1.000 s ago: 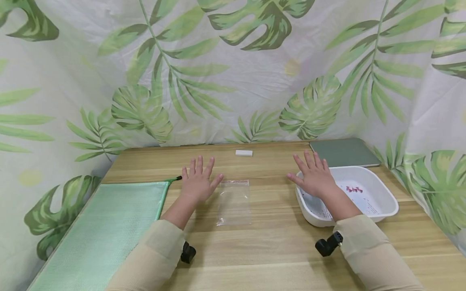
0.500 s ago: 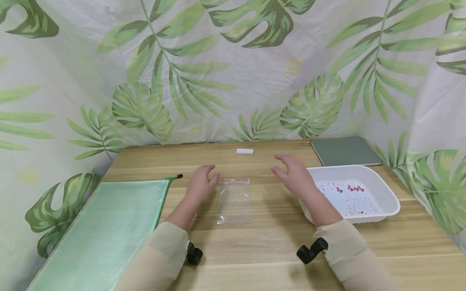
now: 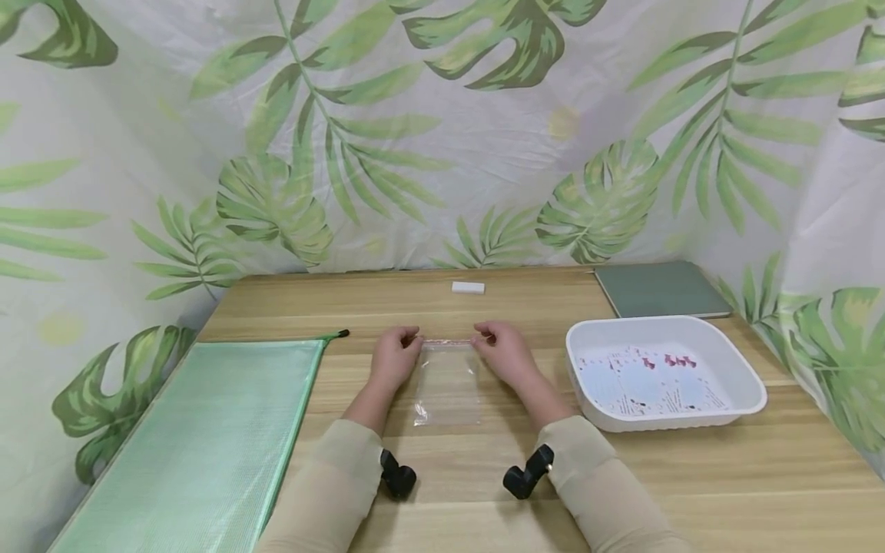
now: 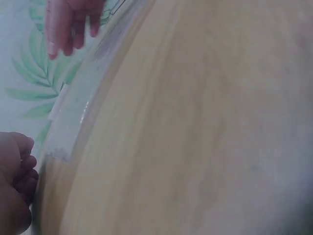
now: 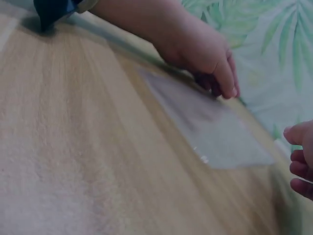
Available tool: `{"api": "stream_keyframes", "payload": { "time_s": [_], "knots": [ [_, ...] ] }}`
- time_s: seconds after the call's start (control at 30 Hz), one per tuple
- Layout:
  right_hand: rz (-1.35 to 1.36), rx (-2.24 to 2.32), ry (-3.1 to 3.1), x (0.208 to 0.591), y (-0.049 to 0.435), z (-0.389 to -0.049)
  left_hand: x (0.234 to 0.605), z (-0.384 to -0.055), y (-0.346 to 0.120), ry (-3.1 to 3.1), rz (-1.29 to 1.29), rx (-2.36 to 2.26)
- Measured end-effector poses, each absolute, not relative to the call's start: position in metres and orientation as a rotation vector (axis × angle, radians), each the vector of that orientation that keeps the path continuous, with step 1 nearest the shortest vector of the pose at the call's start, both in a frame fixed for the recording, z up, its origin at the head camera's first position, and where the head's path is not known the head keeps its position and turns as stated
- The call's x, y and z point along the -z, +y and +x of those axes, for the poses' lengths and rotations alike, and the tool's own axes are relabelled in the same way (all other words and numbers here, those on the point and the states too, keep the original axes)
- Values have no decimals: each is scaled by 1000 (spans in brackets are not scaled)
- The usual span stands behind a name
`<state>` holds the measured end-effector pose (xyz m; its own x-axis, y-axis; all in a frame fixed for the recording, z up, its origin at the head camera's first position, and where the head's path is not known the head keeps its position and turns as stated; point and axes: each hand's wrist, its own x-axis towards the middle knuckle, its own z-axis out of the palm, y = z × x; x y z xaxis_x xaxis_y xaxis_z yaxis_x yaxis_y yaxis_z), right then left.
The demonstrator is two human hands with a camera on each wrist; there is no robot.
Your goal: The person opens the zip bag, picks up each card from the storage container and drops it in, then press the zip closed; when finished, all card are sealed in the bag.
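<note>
A clear zip-lock bag (image 3: 447,384) with a reddish line along its top edge lies flat on the wooden table. At its upper left corner is my left hand (image 3: 396,357), its fingers loosely bent. My right hand (image 3: 507,355) is at the upper right corner, thumb and fingers apart. In the right wrist view the left hand (image 5: 205,56) reaches down over the bag's edge (image 5: 210,127), while the right hand (image 5: 303,152) hovers off to the side. The left wrist view catches the bag (image 4: 80,112) between both hands. Neither hand visibly grips it.
A white plastic basin (image 3: 667,415) with a printed bottom stands on the right. Behind it lies a grey-green notebook (image 3: 660,290). A small white block (image 3: 468,287) sits near the back edge. On the left is a green mesh zip pouch (image 3: 200,430).
Both hands have come inward and down from spread positions to the bag's top corners. The right hand has moved left, away from the basin. The bag lies where it was.
</note>
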<state>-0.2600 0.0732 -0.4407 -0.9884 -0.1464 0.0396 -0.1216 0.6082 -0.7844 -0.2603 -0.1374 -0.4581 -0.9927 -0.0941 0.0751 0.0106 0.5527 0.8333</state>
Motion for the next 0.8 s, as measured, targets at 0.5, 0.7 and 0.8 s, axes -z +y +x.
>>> {"api": "stream_keyframes", "payload": {
  "time_s": [0.5,0.7,0.8],
  "knots": [
    [-134,1207,2909,462,65,-271,469,-260,-133,-2709,-98,1042],
    [-128,1168,2929,460,63,-272,470,-261,-134,-2700,-68,1104],
    [-134,1173,2917,460,63,-272,471,-262,-135,-2703,-41,1157]
  ]
}}
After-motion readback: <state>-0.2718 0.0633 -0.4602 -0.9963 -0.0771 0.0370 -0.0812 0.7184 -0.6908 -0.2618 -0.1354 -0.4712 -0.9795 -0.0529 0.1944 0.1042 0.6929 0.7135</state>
